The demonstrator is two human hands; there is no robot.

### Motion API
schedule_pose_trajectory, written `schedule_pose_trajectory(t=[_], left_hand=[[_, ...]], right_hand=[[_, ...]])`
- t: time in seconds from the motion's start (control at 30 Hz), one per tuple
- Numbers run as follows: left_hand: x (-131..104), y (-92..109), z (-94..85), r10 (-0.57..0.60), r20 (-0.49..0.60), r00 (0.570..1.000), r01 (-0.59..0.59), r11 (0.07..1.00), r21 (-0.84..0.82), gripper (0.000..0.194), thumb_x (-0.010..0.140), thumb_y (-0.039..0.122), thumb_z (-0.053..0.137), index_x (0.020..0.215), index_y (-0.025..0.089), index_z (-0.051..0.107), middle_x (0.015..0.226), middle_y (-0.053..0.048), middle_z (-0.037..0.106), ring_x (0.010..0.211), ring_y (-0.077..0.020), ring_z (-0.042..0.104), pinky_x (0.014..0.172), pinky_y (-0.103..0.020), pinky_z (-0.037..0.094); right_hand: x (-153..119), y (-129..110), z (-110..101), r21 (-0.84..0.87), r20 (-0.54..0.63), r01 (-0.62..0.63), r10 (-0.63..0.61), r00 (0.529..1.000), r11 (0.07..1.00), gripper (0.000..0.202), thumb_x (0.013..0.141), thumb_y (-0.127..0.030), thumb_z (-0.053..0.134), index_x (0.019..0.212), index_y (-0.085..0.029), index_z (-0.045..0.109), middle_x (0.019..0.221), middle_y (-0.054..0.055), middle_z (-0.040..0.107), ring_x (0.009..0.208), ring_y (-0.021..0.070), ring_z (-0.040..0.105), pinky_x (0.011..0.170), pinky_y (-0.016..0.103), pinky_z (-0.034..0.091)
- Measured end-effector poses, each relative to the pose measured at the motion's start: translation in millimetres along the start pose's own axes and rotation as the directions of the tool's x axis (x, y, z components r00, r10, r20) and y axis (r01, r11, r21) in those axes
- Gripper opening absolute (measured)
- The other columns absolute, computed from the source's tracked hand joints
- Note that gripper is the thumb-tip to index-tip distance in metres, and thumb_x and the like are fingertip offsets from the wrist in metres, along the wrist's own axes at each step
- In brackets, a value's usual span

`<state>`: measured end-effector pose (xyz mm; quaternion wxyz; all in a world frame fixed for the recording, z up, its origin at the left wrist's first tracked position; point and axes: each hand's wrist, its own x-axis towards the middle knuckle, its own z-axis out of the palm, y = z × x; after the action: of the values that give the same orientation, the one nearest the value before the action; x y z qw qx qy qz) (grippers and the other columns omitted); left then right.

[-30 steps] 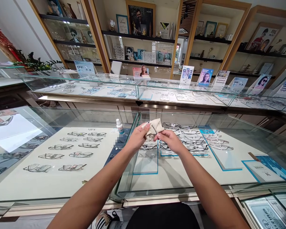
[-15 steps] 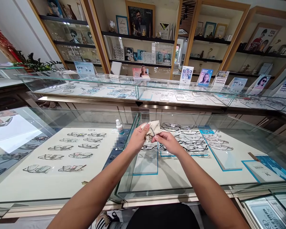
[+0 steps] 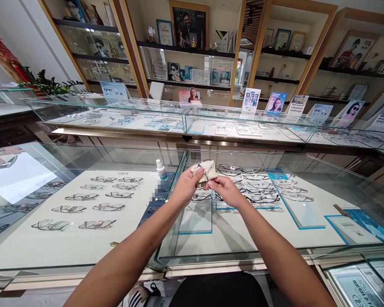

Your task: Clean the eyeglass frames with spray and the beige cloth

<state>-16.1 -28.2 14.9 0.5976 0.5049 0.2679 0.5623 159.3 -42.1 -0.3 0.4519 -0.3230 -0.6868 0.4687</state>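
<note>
My left hand (image 3: pixel 189 184) is closed on a cream cloth (image 3: pixel 208 169), its thumb pressed on the near side. Dark thin parts, apparently of a glasses frame, show at the cloth's folds. Beside it on the right, my right hand (image 3: pixel 224 187) pinches at the lower edge of the cloth, where a thin dark piece of the frame meets the fingertips. Most of the frame is hidden by cloth and fingers. Both hands are held above the glass display case (image 3: pixel 243 255). A small white spray bottle (image 3: pixel 161 170) stands to the left of my left hand.
Rows of glasses (image 3: pixel 97 207) lie in the left part of the case, more glasses (image 3: pixel 259 195) in the right part. Behind runs a second glass counter (image 3: pixel 192 138) with upright cards (image 3: pixel 251 101). Shelves (image 3: pixel 185 47) with framed pictures line the back wall.
The cloth is folded slightly differently in my left hand, covering a little more to the left. Both hands stay in nearly the same place.
</note>
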Motion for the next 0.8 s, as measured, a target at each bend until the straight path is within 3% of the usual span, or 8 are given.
schedule_pose_trajectory(t=[0.13,0.33,0.5,0.8], left_hand=[[4,-2,-1.1,-0.024,-0.035,0.999,0.022,0.998,-0.052,0.051,0.085,0.064,0.08,0.097,0.015,0.07,0.077,-0.001,0.068,0.067,-0.0127,0.058,0.065,-0.025,0.046],[7,-4,-2.2,-0.019,-0.029,0.999,0.015,0.991,-0.13,0.052,0.085,0.062,0.081,0.107,0.016,0.074,0.094,-0.005,0.076,0.088,-0.0169,0.067,0.084,-0.027,0.052],[7,-4,-3.1,-0.028,-0.016,0.999,0.026,0.993,-0.116,0.054,0.085,0.063,0.08,0.11,0.016,0.075,0.096,-0.006,0.078,0.093,-0.0198,0.07,0.085,-0.029,0.053],[7,-2,-3.1,-0.015,0.001,1.0,0.015,0.998,-0.061,0.055,0.087,0.064,0.077,0.116,0.017,0.076,0.1,-0.008,0.08,0.1,-0.0248,0.071,0.088,-0.033,0.053]], right_hand=[[1,-2,-2,0.02,-0.024,-0.017,0.017,1.0,1.0,0.049,0.092,-0.068,0.067,0.088,-0.021,0.079,0.097,0.007,0.077,0.096,0.0239,0.065,0.095,0.037,0.045],[2,-11,-9,0.008,-0.145,0.029,-0.028,0.989,1.0,0.042,0.092,-0.062,0.069,0.081,-0.023,0.079,0.095,0.006,0.068,0.103,0.0251,0.06,0.102,0.038,0.043],[2,-12,-10,-0.004,-0.137,0.013,-0.014,0.99,1.0,0.041,0.091,-0.062,0.069,0.079,-0.024,0.079,0.095,0.005,0.065,0.104,0.0253,0.058,0.105,0.04,0.041],[3,-8,-18,0.171,-0.239,0.045,-0.003,0.971,0.984,0.031,0.091,-0.053,0.07,0.083,-0.024,0.08,0.093,0.003,0.056,0.082,0.0191,0.047,0.084,0.034,0.042]])
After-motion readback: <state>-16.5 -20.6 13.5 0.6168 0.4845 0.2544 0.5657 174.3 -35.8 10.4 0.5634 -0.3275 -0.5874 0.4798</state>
